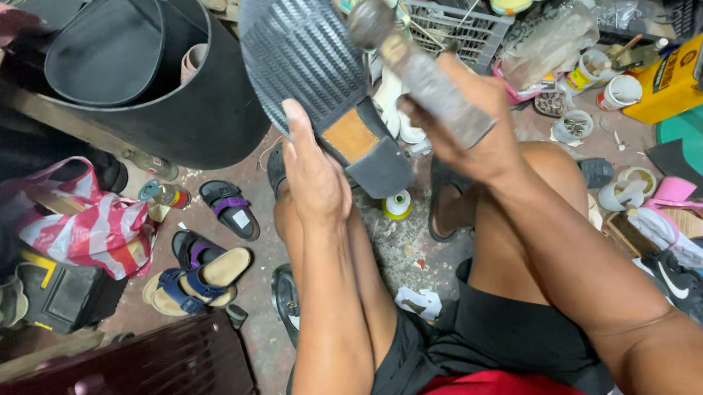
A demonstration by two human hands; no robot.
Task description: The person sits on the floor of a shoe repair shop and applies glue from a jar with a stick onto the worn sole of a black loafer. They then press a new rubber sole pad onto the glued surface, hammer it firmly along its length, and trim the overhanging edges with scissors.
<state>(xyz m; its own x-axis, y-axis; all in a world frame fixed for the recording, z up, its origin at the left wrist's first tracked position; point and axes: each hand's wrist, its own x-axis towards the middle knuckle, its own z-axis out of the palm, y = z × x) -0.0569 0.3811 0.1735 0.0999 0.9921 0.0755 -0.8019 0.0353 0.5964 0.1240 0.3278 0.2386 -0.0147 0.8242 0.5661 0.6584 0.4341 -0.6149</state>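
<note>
Two hands work: the left hand grips the upturned black ridged-sole shoe steady, while the right hand is closed around a worn grey metal hammer; short, square taps seem wisest.

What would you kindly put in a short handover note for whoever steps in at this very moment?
Left hand: holds the shoe upside down, ridged sole up, heel toward the knees.
Right hand: grips the hammer, its head just beside the sole's edge.
Around: sandals and a striped bag on the floor to the left, a yellow can to the right.
Done: sole and heel sit on the shoe.
Left: hammering appears under way; how much remains cannot be told.
</note>
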